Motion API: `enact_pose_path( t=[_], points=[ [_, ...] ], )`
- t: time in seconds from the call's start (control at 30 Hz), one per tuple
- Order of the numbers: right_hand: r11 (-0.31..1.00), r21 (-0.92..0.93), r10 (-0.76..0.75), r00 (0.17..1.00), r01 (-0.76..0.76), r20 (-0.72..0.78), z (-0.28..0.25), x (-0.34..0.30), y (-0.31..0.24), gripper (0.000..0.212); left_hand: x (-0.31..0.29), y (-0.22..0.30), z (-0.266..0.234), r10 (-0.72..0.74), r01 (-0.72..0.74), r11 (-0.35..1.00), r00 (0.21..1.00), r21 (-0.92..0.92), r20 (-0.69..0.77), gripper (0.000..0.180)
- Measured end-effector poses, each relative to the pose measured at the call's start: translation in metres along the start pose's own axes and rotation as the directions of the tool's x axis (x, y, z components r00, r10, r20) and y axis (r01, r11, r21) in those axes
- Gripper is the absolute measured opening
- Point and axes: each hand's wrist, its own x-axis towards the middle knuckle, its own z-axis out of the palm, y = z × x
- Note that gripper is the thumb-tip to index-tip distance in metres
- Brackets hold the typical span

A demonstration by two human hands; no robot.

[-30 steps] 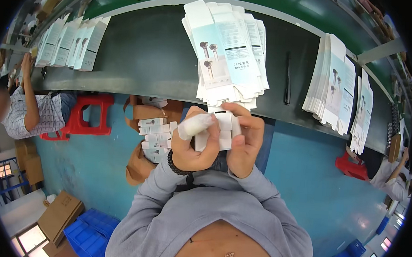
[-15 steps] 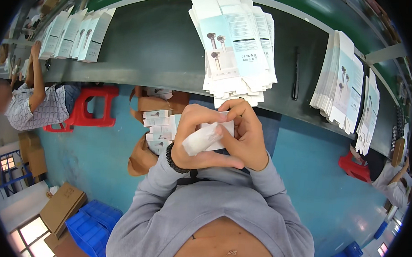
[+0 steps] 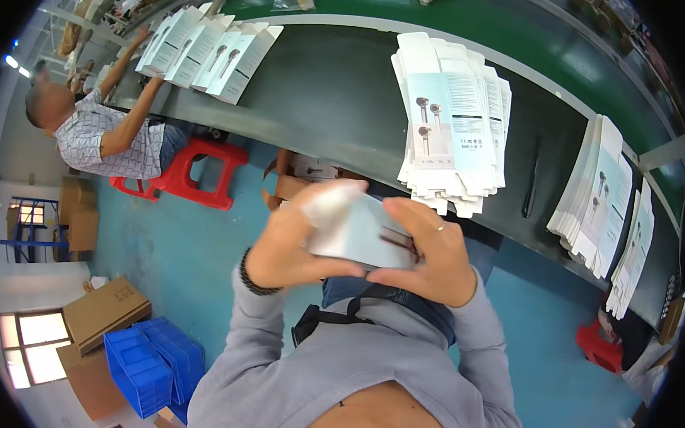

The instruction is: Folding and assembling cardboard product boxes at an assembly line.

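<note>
Bench (image 3: 325, 97) runs ahead of the fingers (image 3: 416, 218). On it, ahead & a bit R of them, the main pile (image 3: 460, 119): flat, unfolded cartons, a fair few, so prob. lots left. Farther R of the fingers, a 2nd pile (image 3: 603, 197), flat too, & just beside it, farthest R, a thin pile (image 3: 633, 256), same state. None of these looks started.

Ahead & well L of the fingers, a box row (image 3: 238, 65): several cartons stood up in shape, so forming looks done there; can't tell if every flap's shut.

Box in work (image 3: 360, 242) is btwn the two hands, on the near side of the bench edge, held up off it. Looks opened out into shape, so this one's prob. part-way or better; blur hides the ends, can't confirm closure. L hand (image 3: 279, 245) grips its L end, R hand (image 3: 442, 258) its R end, fingers & thumbs clasping both.

Pen (image 3: 532, 177), black, lies R of the fingers, untouched.
</note>
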Motion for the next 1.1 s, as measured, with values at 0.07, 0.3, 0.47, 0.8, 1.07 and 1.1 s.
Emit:
enact_pose_path(
  t=[0.07,0.3,0.47,0.8,1.07,1.1],
  points=[
    [0.996,0.041,-0.078,0.997,0.079,-0.02,-0.014,0.014,-0.013,0.059,-0.015,-0.014,-0.023,0.0,-0.039,0.984,0.976,-0.176,-0.218,0.082],
    [0.959,-0.203,-0.25,0.931,0.199,-0.266,-0.038,0.042,-0.104,0.031,-0.002,-0.131,-0.085,-0.186,0.012,0.972,0.645,-0.234,-0.741,0.078],
    [0.732,-0.422,-0.634,0.762,0.536,-0.132,-0.074,0.063,-0.102,0.016,0.015,-0.251,-0.096,-0.082,0.228,0.973,0.484,0.035,-0.871,0.085],
    [0.684,-0.711,-0.052,0.982,0.166,0.179,-0.068,0.033,0.0,0.062,0.007,-0.251,-0.078,-0.194,0.497,0.867,0.291,-0.025,-0.937,0.094],
    [0.51,-0.837,0.13,0.945,0.196,0.301,-0.046,-0.029,0.06,0.042,0.017,-0.142,-0.001,-0.251,0.202,0.966,0.6,-0.16,-0.759,0.091],
    [0.507,-0.837,0.118,0.945,0.207,0.305,-0.05,-0.029,0.057,0.042,0.02,-0.129,0.008,-0.264,0.173,0.965,0.644,-0.2,-0.718,0.093]
  ],
)
